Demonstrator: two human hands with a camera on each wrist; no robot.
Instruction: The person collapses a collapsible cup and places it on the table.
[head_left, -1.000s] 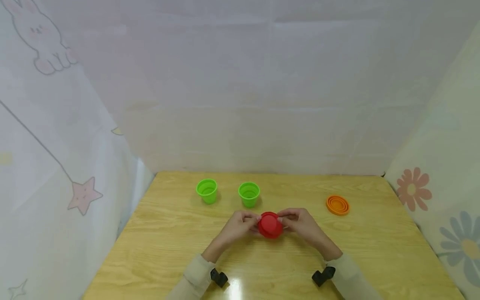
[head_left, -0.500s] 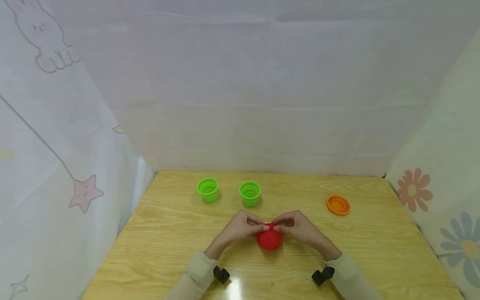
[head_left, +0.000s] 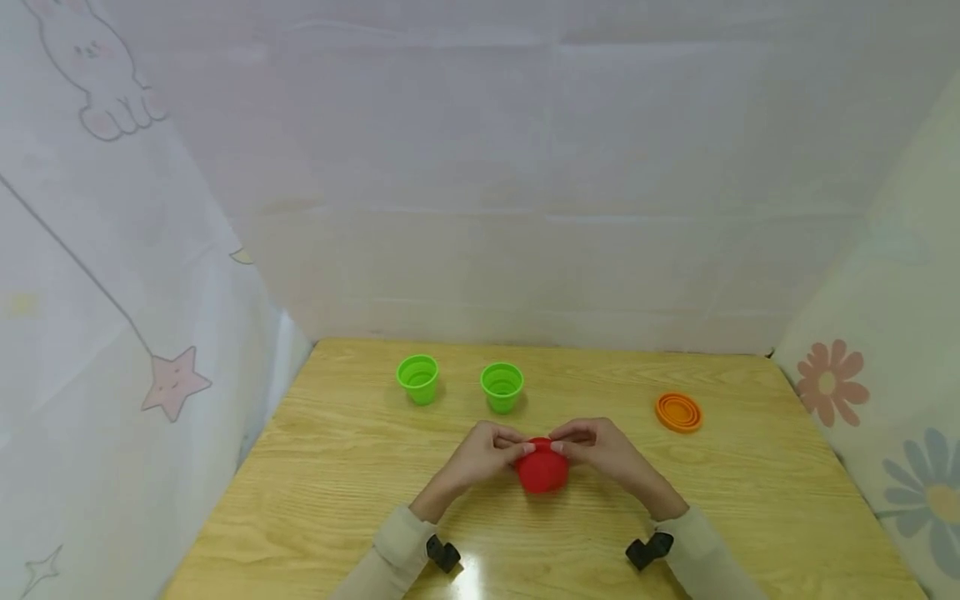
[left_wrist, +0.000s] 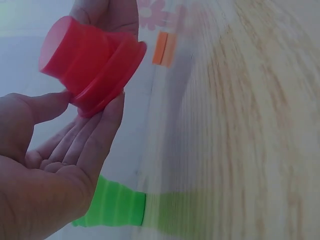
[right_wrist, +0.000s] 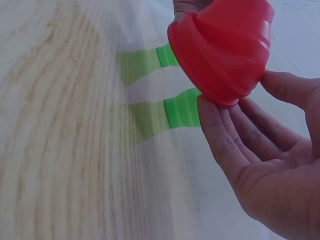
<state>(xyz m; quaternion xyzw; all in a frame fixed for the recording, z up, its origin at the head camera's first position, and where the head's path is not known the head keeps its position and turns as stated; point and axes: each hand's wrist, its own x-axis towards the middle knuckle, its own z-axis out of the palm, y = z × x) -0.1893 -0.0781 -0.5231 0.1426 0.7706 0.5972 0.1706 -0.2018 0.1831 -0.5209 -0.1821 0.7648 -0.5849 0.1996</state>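
Both hands hold a red collapsible cup [head_left: 543, 474] above the middle of the table. My left hand [head_left: 480, 457] pinches its left side, and my right hand [head_left: 609, 459] pinches the right. In the left wrist view the cup [left_wrist: 82, 56] is partly extended and tilted, its flat base facing away from the tabletop. The thumb presses near a fold while the fingertips lie at the rim. From the right wrist the cup [right_wrist: 227, 47] shows slanted, uneven folds, with the thumb on its wall and fingers under the rim. The inside of the cup is hidden.
Two extended green cups [head_left: 417, 381] [head_left: 502, 388] stand upright beyond the hands, toward the back left. An orange cup [head_left: 678, 412], collapsed flat, lies at the right. Patterned cloth [head_left: 480, 192] hangs behind the wooden table [head_left: 315, 483] and on both sides.
The red cup has tipped and dropped slightly nearer the person, then risen a little. Both thumbs have shifted closer together along its rim side. Its wall now looks more extended.
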